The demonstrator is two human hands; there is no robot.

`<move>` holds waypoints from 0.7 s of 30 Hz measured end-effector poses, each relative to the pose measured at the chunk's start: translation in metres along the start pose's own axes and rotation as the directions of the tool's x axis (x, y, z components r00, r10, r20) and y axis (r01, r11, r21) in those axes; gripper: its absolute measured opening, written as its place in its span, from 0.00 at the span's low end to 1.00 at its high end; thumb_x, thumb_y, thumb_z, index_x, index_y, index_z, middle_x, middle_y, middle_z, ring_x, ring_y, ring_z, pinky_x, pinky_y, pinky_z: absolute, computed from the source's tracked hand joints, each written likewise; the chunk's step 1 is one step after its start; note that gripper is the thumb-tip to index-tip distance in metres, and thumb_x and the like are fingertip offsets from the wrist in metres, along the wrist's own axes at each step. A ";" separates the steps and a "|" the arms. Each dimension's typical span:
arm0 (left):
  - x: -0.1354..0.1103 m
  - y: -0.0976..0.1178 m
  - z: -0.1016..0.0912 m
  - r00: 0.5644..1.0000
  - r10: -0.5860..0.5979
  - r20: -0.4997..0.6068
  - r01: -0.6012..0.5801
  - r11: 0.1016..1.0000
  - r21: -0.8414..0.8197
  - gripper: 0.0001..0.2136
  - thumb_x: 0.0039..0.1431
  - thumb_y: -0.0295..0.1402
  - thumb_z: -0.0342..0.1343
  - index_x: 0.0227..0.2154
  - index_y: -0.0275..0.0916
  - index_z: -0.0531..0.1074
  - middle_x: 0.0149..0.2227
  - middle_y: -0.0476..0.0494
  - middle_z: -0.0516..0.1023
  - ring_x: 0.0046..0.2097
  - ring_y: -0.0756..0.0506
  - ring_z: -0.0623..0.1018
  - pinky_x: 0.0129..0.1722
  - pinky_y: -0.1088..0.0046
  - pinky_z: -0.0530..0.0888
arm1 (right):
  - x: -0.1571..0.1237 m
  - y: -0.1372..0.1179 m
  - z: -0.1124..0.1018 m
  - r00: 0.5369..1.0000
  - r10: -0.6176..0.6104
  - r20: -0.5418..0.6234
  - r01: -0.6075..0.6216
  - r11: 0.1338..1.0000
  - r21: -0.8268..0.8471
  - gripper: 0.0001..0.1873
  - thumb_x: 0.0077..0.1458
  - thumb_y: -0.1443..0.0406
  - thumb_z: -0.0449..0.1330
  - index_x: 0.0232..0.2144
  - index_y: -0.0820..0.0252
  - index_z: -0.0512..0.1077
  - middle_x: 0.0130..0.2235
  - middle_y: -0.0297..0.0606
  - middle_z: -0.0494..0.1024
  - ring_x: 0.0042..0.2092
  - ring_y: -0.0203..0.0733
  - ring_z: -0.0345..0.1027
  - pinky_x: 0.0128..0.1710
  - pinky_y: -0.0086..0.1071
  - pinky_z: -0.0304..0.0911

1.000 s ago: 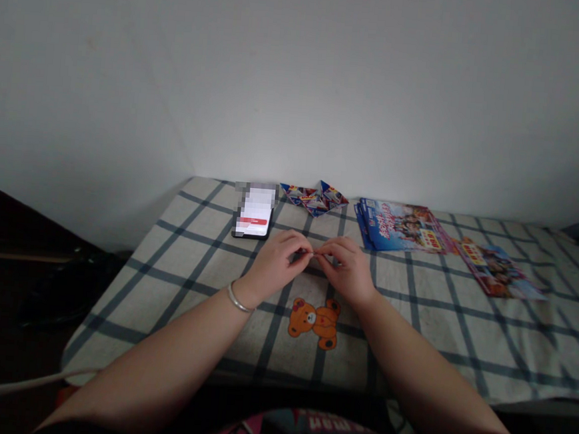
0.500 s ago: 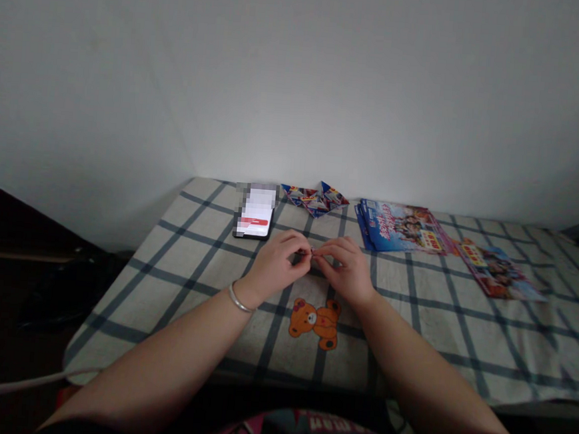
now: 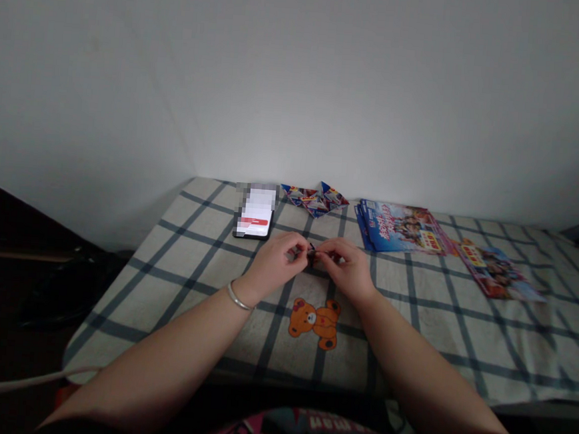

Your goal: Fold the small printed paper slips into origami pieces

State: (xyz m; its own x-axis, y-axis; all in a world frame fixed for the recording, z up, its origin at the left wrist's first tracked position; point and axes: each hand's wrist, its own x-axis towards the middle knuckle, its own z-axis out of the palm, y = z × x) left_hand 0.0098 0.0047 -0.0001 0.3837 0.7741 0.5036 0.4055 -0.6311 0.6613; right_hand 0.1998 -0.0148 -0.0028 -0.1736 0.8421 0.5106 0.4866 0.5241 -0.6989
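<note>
My left hand (image 3: 282, 260) and my right hand (image 3: 344, 268) meet above the middle of the table, thumbs and forefingers pinched. Between their fingertips is a small dark piece of what looks like folded paper (image 3: 311, 253), mostly hidden by the fingers. A silver bangle (image 3: 240, 296) circles the left wrist. Just beyond the hands, folded shapes of glossy printed paper (image 3: 315, 201) lie near the wall. An orange teddy bear picture (image 3: 314, 322) shows on the cloth below the hands.
A phone (image 3: 257, 213) with a lit screen lies at the back left. To the right is a stack of colourful printed leaflets (image 3: 401, 227), with another leaflet (image 3: 498, 270) beside it. A checked cloth (image 3: 190, 263) covers the table, which meets a pale wall (image 3: 300, 84).
Both hands stay in nearly the same place. The fingertips have shifted slightly, and more of the small dark piece shows between them.
</note>
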 end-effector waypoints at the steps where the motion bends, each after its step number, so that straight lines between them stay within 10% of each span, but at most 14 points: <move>1: 0.000 0.000 0.000 1.000 -0.006 0.000 0.006 1.000 0.003 0.06 0.56 0.22 0.54 0.32 0.40 0.71 0.35 0.48 0.77 0.37 0.47 0.76 0.38 0.70 0.74 | 0.000 0.000 0.000 1.000 0.014 0.005 -0.014 1.000 0.008 0.05 0.57 0.66 0.59 0.32 0.55 0.76 0.35 0.37 0.80 0.37 0.41 0.73 0.34 0.34 0.67; 21: 0.002 -0.005 0.002 1.000 0.011 -0.010 -0.012 0.999 -0.047 0.03 0.64 0.29 0.53 0.34 0.39 0.70 0.39 0.45 0.75 0.43 0.46 0.76 0.46 0.65 0.74 | -0.001 0.004 0.003 0.993 0.120 -0.014 -0.121 0.988 -0.093 0.01 0.55 0.67 0.57 0.33 0.55 0.68 0.36 0.35 0.74 0.29 0.34 0.67 0.28 0.29 0.62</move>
State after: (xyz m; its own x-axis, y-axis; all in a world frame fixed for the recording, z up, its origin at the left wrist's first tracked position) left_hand 0.0099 0.0092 -0.0032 0.3799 0.7673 0.5166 0.3615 -0.6372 0.6806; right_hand 0.1996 -0.0130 -0.0078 -0.1024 0.8970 0.4301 0.5818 0.4047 -0.7055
